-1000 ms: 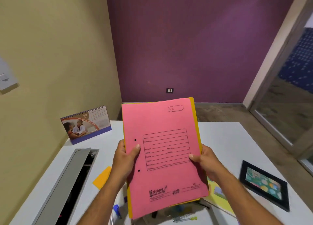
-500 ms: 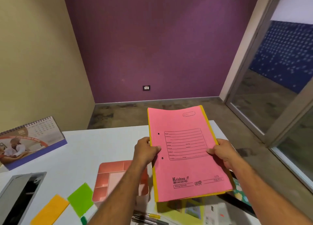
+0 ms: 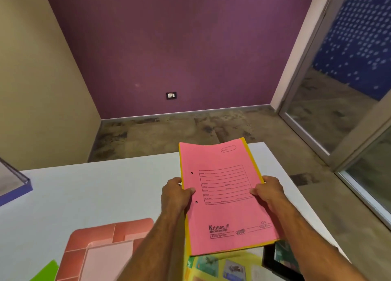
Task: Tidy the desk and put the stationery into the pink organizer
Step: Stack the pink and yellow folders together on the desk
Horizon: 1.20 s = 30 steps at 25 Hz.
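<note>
Head view: I have carried the files [image 3: 227, 196] right and lower over the worktop [image 3: 105, 187]. My left hand [image 3: 174, 194] and right hand [image 3: 267, 190] grip their sides. Organizer [image 3: 101, 244] sits left. Next: set files down squarely.

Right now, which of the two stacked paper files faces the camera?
The pink paper file; the yellow paper file shows only as edges behind it. Left hand and right hand grip both.

Two bare forearms, no sleeves, left hand [image 3: 173, 193], right hand [image 3: 268, 188]
</note>
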Available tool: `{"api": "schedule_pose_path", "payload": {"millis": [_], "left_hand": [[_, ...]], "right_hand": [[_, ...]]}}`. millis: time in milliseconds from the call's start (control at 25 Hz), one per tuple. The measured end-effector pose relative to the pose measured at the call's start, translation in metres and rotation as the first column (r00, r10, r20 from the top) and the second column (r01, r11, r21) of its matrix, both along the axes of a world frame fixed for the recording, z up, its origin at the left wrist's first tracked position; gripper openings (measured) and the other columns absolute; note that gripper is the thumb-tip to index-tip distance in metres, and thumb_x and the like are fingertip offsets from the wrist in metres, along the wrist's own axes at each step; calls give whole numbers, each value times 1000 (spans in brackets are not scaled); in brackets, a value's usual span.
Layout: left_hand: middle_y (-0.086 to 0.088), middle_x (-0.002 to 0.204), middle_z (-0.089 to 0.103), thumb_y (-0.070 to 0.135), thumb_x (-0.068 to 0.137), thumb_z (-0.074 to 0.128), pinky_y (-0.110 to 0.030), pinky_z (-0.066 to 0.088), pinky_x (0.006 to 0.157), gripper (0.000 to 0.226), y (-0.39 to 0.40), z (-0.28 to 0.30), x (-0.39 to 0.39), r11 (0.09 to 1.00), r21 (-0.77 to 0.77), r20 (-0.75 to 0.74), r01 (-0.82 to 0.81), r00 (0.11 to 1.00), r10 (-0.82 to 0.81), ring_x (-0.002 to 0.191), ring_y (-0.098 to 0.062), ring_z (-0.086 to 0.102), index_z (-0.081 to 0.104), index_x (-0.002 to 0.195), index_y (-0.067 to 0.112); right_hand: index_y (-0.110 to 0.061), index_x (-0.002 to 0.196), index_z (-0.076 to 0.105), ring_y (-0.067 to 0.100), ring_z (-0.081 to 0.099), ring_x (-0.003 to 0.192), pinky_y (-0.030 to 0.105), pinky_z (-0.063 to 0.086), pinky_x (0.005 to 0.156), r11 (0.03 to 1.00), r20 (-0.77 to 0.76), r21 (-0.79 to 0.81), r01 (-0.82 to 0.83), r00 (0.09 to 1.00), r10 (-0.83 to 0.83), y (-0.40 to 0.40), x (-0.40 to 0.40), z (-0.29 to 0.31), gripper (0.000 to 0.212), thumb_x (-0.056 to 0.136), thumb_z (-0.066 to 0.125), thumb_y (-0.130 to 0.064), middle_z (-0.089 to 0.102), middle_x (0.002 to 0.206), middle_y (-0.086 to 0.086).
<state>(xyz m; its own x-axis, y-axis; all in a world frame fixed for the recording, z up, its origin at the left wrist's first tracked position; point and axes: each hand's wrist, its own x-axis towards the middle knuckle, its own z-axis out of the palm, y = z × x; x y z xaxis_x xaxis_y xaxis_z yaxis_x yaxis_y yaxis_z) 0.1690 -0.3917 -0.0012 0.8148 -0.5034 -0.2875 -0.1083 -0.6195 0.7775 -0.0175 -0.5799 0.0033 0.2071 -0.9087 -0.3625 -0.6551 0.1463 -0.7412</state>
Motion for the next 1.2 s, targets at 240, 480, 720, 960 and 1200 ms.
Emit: {"api": "schedule_pose_path", "payload": {"millis": [240,480,720,960,1200], "left_hand": [[-5,106,73,34,80,78,-42,57,87,43,-15,-32,8,997,70,38,16,999,-18,90,-24,70,65,117,17],[-5,112,71,31,86,74,-39,54,86,36,-22,-51,17,997,74,33,-5,999,3,92,-24,68,64,116,15],[-3,110,72,31,88,72,-38,53,84,27,-25,-64,28,998,65,46,-21,999,18,81,-17,60,65,110,17],[0,105,72,40,89,69,-39,54,79,28,-27,-71,36,994,102,112,-25,994,14,82,-19,64,66,110,21],[-3,96,65,48,89,64,-38,53,71,30,-24,-73,37,978,204,172,-40,985,4,78,-20,62,60,93,18]], "right_hand": [[-18,81,64,28,67,78,34,56,75,1000,-44,5,-25,999,26,-12,9,-31,21,70,71,-1,71,84,8],[-20,82,63,29,66,83,39,56,82,999,-49,-18,-49,998,48,-18,22,-45,26,70,75,-1,71,87,7],[-19,89,58,28,64,85,38,54,85,997,-65,-64,-51,997,46,-22,33,-58,29,73,79,-5,65,89,3],[-18,90,60,22,60,75,26,47,68,980,-146,-171,-97,987,72,-23,41,-72,21,77,76,-16,66,89,2],[-22,86,59,26,57,85,39,52,78,964,-403,-218,-154,914,55,-22,42,-80,31,73,71,-47,62,93,5]]}}
